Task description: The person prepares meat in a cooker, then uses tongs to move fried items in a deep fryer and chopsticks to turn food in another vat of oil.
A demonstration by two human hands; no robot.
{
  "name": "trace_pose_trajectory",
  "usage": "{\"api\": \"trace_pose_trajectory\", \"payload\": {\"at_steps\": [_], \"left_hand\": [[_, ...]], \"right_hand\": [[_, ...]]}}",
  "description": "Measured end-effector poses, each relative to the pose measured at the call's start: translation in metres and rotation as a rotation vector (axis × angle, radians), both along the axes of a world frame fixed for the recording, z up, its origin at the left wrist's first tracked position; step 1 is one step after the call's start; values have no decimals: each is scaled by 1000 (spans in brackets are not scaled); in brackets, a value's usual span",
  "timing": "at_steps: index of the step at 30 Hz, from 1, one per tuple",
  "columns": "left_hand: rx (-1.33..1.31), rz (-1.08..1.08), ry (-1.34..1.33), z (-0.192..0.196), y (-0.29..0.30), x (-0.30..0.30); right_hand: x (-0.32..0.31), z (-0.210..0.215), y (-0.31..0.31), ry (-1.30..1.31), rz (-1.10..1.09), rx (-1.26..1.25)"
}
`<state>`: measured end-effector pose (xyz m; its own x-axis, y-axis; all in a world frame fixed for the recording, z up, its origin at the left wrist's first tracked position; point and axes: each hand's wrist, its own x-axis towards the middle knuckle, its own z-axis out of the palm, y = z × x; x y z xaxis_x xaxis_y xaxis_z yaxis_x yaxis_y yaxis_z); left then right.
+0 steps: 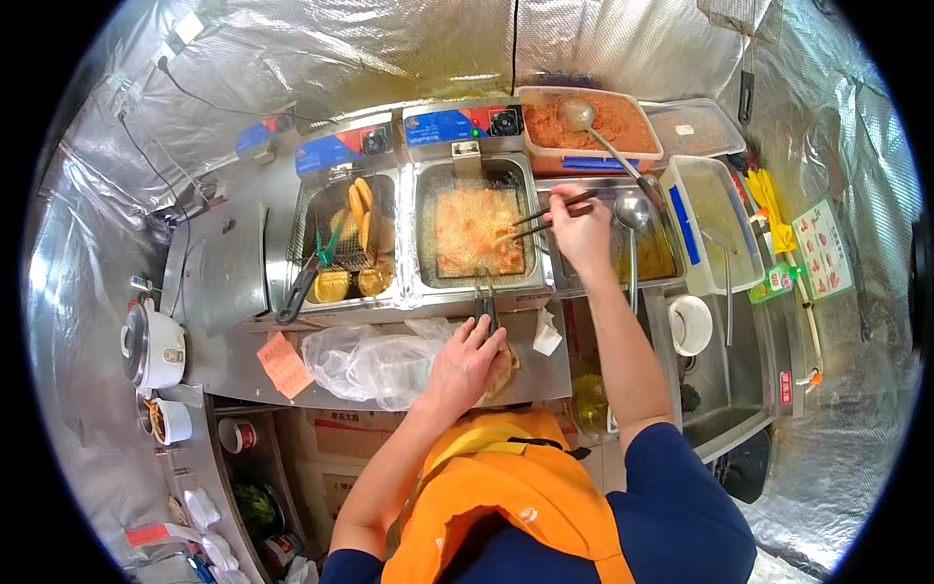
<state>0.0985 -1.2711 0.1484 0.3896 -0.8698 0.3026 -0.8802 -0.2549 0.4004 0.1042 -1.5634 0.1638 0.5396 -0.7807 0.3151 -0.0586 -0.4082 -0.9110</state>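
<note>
A large flat golden piece of food (474,238) lies in bubbling oil inside the right-hand fryer (416,263). My right hand (582,232) is closed on a pair of dark chopsticks (551,216), whose tips reach over the right part of the food. Its wire basket has a black handle (485,309) pointing toward me. My left hand (467,362) grips this handle near its lower end, with the fingers curled over it. A brownish thing (506,375) beside that hand is partly hidden.
The left fryer holds a basket with long fried pieces (360,209) and green-handled tongs (329,248). Behind right stands a tub of reddish filling (608,122) with a ladle (576,114). A plastic bag (375,362) lies in front; a rice cooker (154,346) is far left.
</note>
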Motion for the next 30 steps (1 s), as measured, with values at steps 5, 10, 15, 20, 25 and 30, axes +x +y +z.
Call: {"api": "trace_pose_trajectory", "payload": {"at_steps": [5, 10, 15, 20, 25, 30], "left_hand": [[49, -16, 7, 1, 0, 0], [59, -58, -12, 5, -8, -3], [36, -24, -18, 8, -10, -2], [47, 25, 10, -3, -10, 10], [90, -14, 12, -2, -19, 15], [49, -13, -9, -13, -5, 26]], "right_hand": [[-8, -25, 6, -104, 127, 195], [1, -59, 30, -113, 132, 347], [-11, -83, 27, -139, 43, 240], [1, -35, 38, -230, 62, 399], [37, -82, 28, -102, 92, 43], [22, -19, 55, -121, 176, 156]]}}
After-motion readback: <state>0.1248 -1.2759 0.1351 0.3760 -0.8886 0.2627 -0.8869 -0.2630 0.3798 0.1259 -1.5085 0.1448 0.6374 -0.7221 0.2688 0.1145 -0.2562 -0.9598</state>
